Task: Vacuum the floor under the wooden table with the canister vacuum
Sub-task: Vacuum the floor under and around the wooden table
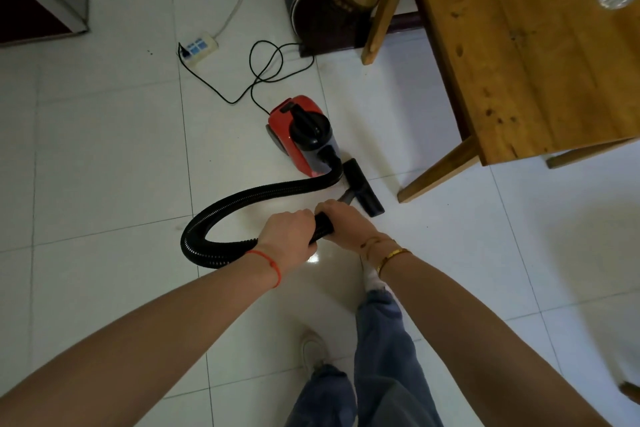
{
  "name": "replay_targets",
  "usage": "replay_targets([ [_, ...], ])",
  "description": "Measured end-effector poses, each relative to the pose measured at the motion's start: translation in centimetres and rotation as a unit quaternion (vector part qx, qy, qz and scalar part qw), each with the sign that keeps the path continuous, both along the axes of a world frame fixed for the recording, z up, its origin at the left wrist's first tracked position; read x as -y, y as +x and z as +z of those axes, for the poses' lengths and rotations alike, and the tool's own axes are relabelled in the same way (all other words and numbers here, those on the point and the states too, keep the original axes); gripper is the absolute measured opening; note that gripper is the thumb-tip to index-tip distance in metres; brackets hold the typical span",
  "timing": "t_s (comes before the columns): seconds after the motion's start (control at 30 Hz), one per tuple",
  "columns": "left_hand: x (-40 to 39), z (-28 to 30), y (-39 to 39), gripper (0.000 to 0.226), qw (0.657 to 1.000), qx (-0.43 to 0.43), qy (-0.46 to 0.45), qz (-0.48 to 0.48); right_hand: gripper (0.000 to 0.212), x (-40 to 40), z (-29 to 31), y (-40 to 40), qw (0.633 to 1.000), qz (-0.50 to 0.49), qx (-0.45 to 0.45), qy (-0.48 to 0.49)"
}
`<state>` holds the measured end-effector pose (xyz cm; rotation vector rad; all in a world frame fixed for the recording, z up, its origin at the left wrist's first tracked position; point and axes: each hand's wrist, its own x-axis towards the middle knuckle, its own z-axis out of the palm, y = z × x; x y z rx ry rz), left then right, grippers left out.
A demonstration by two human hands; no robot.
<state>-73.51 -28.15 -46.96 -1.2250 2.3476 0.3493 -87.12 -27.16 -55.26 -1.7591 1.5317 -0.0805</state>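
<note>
The red canister vacuum (300,135) is parked on the white tiled floor (104,149), just left of the wooden table (519,45). Its black hose (242,199) is looped back to the handle, which is gripped by both hands: the left hand (287,236) is curled around it, and the right hand (346,222) is wrapped around it further forward. The floor nozzle (363,187) is set near the table leg (438,172), not yet underneath. The power cord (266,69) lies in loose loops behind the canister; these could be snagged, or the nozzle knocked against the leg.
</note>
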Motion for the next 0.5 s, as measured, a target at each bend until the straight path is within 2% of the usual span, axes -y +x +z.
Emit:
replay_targets([
  [0.2, 5.5, -1.4, -4.6, 0.030, 0.999, -0.001, 0.014, 0.033, 0.007, 5.9, -1.0, -4.6, 1.000, 0.027, -0.002, -0.005],
  [0.5, 15.1, -2.9, -13.9, 0.029, 0.997, -0.015, 0.017, 0.074, 0.012, 15.8, -2.3, -13.9, 0.999, 0.041, -0.035, 0.007],
])
